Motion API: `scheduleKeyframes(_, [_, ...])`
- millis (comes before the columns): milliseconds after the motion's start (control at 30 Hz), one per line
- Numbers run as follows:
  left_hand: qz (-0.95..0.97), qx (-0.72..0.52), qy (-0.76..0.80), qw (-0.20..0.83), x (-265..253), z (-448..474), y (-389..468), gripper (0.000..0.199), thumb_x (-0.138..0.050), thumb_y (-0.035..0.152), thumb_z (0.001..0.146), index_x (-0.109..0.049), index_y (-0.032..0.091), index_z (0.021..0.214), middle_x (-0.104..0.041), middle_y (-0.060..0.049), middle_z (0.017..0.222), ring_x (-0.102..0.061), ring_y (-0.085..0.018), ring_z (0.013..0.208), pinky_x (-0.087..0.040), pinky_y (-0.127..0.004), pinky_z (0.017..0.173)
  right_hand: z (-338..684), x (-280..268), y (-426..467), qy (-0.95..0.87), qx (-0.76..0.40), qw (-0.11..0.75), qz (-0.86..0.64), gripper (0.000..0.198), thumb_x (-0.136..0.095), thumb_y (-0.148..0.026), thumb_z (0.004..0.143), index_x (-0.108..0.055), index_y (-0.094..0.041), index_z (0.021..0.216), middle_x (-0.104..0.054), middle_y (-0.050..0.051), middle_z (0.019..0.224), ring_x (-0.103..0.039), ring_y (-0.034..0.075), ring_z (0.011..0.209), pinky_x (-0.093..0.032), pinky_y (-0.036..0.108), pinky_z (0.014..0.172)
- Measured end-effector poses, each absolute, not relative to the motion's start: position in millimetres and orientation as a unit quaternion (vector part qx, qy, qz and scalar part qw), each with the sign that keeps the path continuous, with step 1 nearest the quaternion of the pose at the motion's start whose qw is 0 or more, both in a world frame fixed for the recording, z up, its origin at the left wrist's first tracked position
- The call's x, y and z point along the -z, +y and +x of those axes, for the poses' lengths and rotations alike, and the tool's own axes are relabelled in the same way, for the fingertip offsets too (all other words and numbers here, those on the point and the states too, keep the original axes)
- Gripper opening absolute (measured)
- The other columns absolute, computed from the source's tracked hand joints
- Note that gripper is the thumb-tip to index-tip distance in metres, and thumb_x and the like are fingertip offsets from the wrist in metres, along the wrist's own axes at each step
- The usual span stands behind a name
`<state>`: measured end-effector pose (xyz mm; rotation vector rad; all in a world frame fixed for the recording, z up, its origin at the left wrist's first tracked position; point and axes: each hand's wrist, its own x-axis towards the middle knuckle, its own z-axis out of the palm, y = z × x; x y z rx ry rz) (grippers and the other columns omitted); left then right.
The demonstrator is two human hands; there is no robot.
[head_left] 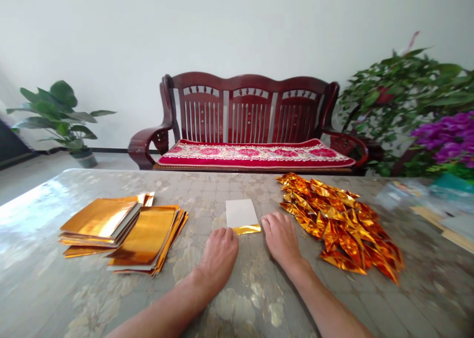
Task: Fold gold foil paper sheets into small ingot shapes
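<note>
A small sheet of gold foil paper [241, 212] lies white side up on the table, its near edge folded over into a narrow gold strip. My left hand [219, 251] is closed at the left end of that strip, fingers curled and thumb mostly hidden. At the right end, my right hand [282, 238] pinches the corner of the same sheet with its fingertips. To the left are two overlapping stacks of gold foil sheets, a farther stack [99, 217] and a nearer stack [148, 232]. Many folded gold foil pieces [336, 219] lie heaped to the right.
The patterned table [207, 190] extends under everything. Clear plastic bags [400, 195] and flat tan strips [440, 224] lie at the right edge. Beyond the table stands a dark wooden bench [250, 115] with a red floral cushion [255, 153]. Potted plants flank it.
</note>
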<state>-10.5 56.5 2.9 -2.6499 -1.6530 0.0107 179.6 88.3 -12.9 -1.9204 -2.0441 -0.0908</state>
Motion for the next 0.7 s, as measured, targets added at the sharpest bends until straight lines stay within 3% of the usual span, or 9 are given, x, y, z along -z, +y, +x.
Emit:
scheduleKeyframes(67, [-0.851, 0.014, -0.524, 0.011, 0, -9, 57, 0.022, -0.047, 0.007, 0.089, -0.063, 0.014, 0.103, -0.063, -0.011, 0.099, -0.059, -0.025, 0.093, -0.050, -0.037, 0.081, 178, 10, 86, -0.721, 0.042, 0.158, -0.673, 0.031, -0.039, -0.033, 0.101, -0.065, -0.024, 0.088, -0.063, 0.006, 0.095, -0.053, 0.023, 0.093, -0.036, 0.035, 0.079])
scheduleKeyframes(233, [-0.856, 0.035, -0.515, -0.008, 5, -5, 58, 0.021, -0.048, 0.008, 0.088, -0.061, 0.016, 0.103, -0.062, -0.010, 0.102, -0.057, -0.024, 0.096, -0.049, -0.036, 0.085, 168, 6, 84, -0.725, 0.046, 0.163, -0.668, 0.020, -0.057, -0.041, 0.093, -0.065, -0.023, 0.090, -0.063, 0.007, 0.098, -0.053, 0.024, 0.096, -0.037, 0.034, 0.080])
scheduleKeyframes(700, [-0.853, 0.053, -0.518, -0.031, 6, -6, 62, 0.026, -0.042, 0.007, 0.091, -0.060, 0.019, 0.106, -0.060, -0.008, 0.107, -0.056, -0.024, 0.096, -0.051, -0.035, 0.084, 173, 6, 85, -0.716, 0.029, 0.178, -0.674, 0.015, -0.053, -0.031, 0.092, -0.060, -0.022, 0.082, -0.064, 0.007, 0.092, -0.056, 0.024, 0.091, -0.038, 0.033, 0.078])
